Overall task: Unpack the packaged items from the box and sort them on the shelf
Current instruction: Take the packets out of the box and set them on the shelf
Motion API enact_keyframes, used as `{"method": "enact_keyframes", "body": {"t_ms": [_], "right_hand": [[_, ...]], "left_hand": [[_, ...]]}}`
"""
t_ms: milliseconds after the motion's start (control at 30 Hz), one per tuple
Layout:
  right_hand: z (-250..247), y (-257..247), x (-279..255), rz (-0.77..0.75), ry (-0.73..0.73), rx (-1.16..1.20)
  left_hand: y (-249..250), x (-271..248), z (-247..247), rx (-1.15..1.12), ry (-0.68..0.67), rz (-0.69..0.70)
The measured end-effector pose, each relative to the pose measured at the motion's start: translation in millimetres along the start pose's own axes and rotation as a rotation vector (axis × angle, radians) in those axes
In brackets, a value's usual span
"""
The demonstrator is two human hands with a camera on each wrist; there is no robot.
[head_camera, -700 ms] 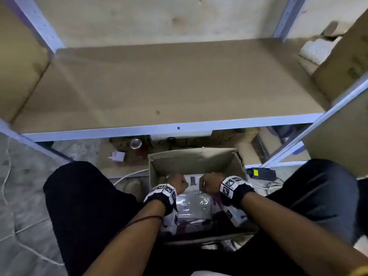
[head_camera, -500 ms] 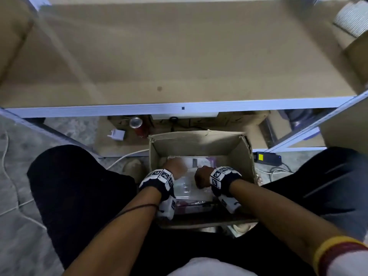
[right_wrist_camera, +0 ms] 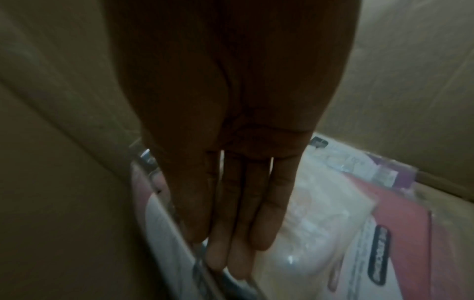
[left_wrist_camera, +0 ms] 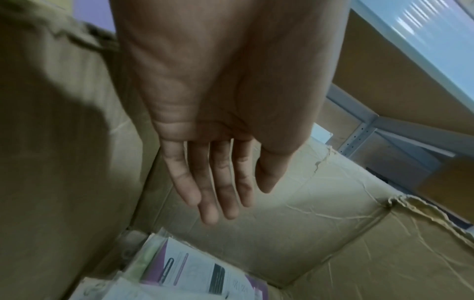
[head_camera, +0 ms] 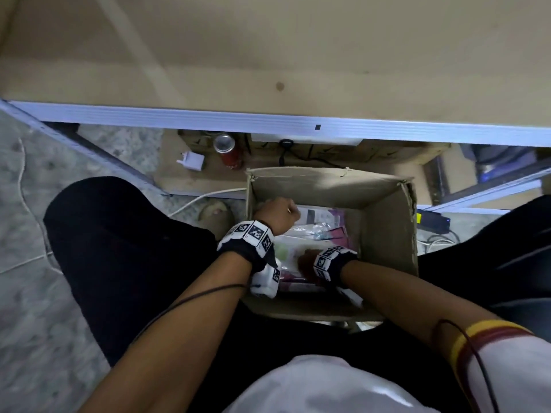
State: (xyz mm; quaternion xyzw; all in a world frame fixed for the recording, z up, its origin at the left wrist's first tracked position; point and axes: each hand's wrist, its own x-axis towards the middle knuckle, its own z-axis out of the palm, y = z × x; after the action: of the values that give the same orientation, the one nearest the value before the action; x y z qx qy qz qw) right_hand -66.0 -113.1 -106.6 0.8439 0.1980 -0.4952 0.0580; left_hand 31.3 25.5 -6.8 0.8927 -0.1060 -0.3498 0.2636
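Note:
An open cardboard box stands on the floor between my legs, below the wooden shelf. Inside lie packaged items: clear blister packs on purple, white and pink cards. My left hand hangs at the box's far left corner; in the left wrist view its fingers are straight, above a purple-and-white pack and holding nothing. My right hand reaches down at the near side. Its straight fingers touch the edge of a clear pack with a red card.
A white metal rail edges the shelf above the box. On the lower board behind the box stand a red can and a white plug. A white cable runs on the floor; a black adapter lies to the right.
My head has tilted down toward the box. Both hands have uncurled and sunk deeper; the right one drew back to the near side, the left stayed at the far left corner.

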Motion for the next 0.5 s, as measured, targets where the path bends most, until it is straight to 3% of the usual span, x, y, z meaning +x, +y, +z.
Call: {"method": "enact_keyframes", "body": {"t_ms": [100, 300, 400, 467, 500], "right_hand": [[-14, 11, -5, -0.029, 0.079, 0.061], [2, -2, -6, -0.061, -0.087, -0.048], [1, -15, -7, -0.177, -0.085, 0.005], [-1, -11, -7, -0.425, -0.135, 0.155], [-1, -7, -7, -0.354, -0.11, 0.148]], "left_hand": [[0, 1, -2, -0.041, 0.011, -0.001], [-6, -7, 5, -0.027, 0.007, -0.016], [-5, -9, 6, -0.039, 0.024, -0.023], [-2, -9, 7, -0.028, 0.029, -0.028], [0, -9, 7, -0.022, 0.026, -0.031]]}}
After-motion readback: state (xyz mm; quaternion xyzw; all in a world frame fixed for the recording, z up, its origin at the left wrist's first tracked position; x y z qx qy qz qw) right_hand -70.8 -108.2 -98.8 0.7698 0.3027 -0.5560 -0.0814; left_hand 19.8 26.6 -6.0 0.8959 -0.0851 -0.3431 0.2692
